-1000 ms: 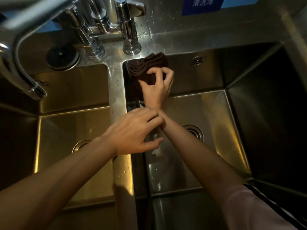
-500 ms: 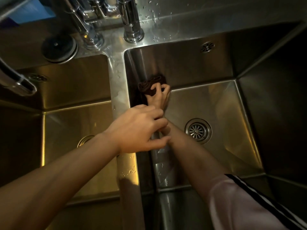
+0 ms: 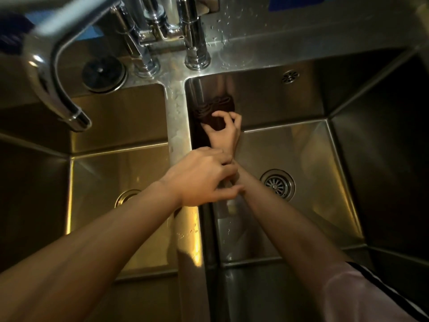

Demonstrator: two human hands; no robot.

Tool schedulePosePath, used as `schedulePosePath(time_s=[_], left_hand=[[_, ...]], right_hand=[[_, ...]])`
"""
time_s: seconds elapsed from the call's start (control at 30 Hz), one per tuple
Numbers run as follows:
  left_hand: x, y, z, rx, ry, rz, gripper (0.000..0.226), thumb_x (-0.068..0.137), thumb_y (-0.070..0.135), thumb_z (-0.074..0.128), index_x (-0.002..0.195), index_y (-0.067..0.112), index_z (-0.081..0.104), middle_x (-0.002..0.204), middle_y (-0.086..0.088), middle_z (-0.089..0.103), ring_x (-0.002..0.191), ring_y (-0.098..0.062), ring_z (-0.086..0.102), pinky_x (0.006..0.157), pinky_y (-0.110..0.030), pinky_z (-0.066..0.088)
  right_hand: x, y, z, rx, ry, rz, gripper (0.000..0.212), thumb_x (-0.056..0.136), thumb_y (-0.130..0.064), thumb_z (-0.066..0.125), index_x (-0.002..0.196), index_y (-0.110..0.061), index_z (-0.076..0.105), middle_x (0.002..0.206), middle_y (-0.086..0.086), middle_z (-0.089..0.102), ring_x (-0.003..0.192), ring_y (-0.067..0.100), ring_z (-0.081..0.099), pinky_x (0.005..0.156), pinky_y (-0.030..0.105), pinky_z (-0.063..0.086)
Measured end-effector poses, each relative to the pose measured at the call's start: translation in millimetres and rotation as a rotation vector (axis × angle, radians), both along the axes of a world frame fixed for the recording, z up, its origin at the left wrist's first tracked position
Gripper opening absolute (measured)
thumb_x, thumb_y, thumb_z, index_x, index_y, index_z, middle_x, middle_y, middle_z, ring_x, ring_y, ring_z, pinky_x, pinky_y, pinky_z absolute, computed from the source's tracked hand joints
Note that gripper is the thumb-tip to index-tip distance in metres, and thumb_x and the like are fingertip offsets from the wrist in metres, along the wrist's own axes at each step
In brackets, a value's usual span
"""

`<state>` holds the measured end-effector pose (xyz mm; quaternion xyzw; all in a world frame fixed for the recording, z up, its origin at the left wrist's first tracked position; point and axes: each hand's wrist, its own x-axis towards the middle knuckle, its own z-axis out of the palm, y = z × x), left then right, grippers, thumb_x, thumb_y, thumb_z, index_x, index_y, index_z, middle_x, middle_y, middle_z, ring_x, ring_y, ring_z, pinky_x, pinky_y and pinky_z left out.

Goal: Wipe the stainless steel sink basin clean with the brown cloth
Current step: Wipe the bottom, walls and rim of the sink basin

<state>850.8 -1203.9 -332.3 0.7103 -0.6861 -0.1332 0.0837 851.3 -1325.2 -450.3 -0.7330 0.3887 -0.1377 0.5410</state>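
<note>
Now your right hand pinches the brown cloth higher up the right basin's back-left corner than 0.5 s ago, while your left hand, fingers loosely curled, rests on the divider; another stroke begins.

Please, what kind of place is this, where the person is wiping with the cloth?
Probably a commercial or canteen kitchen wash station. A double stainless steel sink basin sits in an all-steel counter, with several chrome faucets at the back and a blue sign on the steel wall. The right hand presses a brown cloth there.
</note>
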Motion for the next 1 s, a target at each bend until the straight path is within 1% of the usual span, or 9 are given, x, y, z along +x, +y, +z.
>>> schedulePosePath(time_s=[0.13, 0.27, 0.33, 0.5, 0.63, 0.73, 0.83, 0.9, 1.0], left_hand=[[-3, 0, 1, -0.022, -0.021, 0.012, 0.036, 0.091, 0.050, 0.046, 0.078, 0.021, 0.063, 0.079, 0.004, 0.059, 0.075, -0.011, 0.053, 0.074, -0.027, 0.043], [-5, 0, 5, -0.081, -0.053, 0.066, 0.035, 0.091, 0.047, 0.049, 0.074, 0.018, 0.061, 0.074, 0.003, 0.053, 0.070, -0.010, 0.047, 0.073, -0.023, 0.032], [-6, 1, 8, -0.088, -0.070, 0.070, 0.038, 0.092, 0.046, 0.046, 0.075, 0.016, 0.063, 0.075, 0.001, 0.054, 0.070, -0.013, 0.049, 0.074, -0.024, 0.034], [-14, 10, 12, -0.104, -0.148, 0.118, 0.033, 0.093, 0.039, 0.046, 0.085, 0.015, 0.068, 0.082, -0.003, 0.060, 0.079, -0.020, 0.057, 0.090, -0.041, 0.047], [-35, 27, 16, -0.083, -0.152, 0.224, 0.031, 0.089, 0.041, 0.045, 0.092, 0.022, 0.069, 0.093, 0.000, 0.065, 0.097, -0.020, 0.057, 0.110, -0.044, 0.029], [-49, 36, 13, -0.038, -0.136, 0.286, 0.035, 0.089, 0.041, 0.043, 0.094, 0.021, 0.071, 0.097, -0.001, 0.066, 0.100, -0.023, 0.058, 0.112, -0.045, 0.026], [-55, 42, 5, -0.004, -0.120, 0.305, 0.036, 0.090, 0.040, 0.042, 0.096, 0.021, 0.072, 0.098, -0.001, 0.066, 0.101, -0.024, 0.059, 0.112, -0.046, 0.025], [-56, 44, 1, -0.012, -0.138, 0.300, 0.035, 0.091, 0.039, 0.042, 0.095, 0.020, 0.072, 0.098, -0.001, 0.066, 0.100, -0.023, 0.059, 0.113, -0.047, 0.025], [-57, 46, -4, -0.037, -0.151, 0.284, 0.034, 0.092, 0.037, 0.043, 0.094, 0.020, 0.072, 0.096, 0.000, 0.066, 0.101, -0.023, 0.059, 0.112, -0.049, 0.026]], right_hand=[[0, 0, 22, -0.074, -0.174, -0.014, 0.042, 0.080, -0.022, 0.073, 0.120, -0.017, 0.062, 0.128, 0.008, 0.048, 0.115, 0.020, 0.050, 0.094, 0.019, 0.041], [1, -3, 37, -0.237, -0.370, -0.055, 0.038, 0.074, -0.017, 0.079, 0.110, -0.012, 0.069, 0.116, 0.012, 0.049, 0.110, 0.020, 0.050, 0.097, 0.020, 0.041], [0, -6, 38, -0.318, -0.411, -0.045, 0.035, 0.073, -0.014, 0.081, 0.107, -0.009, 0.071, 0.110, 0.012, 0.047, 0.108, 0.017, 0.049, 0.098, 0.015, 0.039], [1, -12, 7, -0.364, -0.321, 0.003, 0.033, 0.068, -0.004, 0.080, 0.099, -0.011, 0.073, 0.106, 0.012, 0.047, 0.102, 0.015, 0.048, 0.093, 0.002, 0.032], [0, -6, -34, -0.286, -0.105, -0.001, 0.030, 0.065, -0.001, 0.079, 0.093, -0.011, 0.073, 0.106, 0.013, 0.047, 0.096, 0.024, 0.053, 0.089, 0.011, 0.034], [-2, -12, -68, -0.213, 0.052, -0.005, 0.027, 0.067, 0.001, 0.077, 0.092, -0.009, 0.073, 0.112, 0.016, 0.047, 0.100, 0.027, 0.054, 0.086, 0.007, 0.031], [-4, -22, -89, -0.095, 0.129, -0.124, 0.027, 0.069, 0.001, 0.077, 0.094, -0.007, 0.073, 0.109, 0.008, 0.042, 0.103, 0.027, 0.054, 0.082, 0.005, 0.029], [-5, -24, -93, -0.068, 0.131, -0.166, 0.026, 0.071, 0.000, 0.077, 0.095, -0.007, 0.073, 0.107, 0.005, 0.040, 0.104, 0.026, 0.054, 0.085, 0.008, 0.033], [-9, -21, -92, -0.090, 0.055, -0.205, 0.026, 0.072, 0.000, 0.076, 0.098, -0.006, 0.074, 0.111, 0.014, 0.049, 0.103, 0.025, 0.055, 0.089, 0.013, 0.038]])
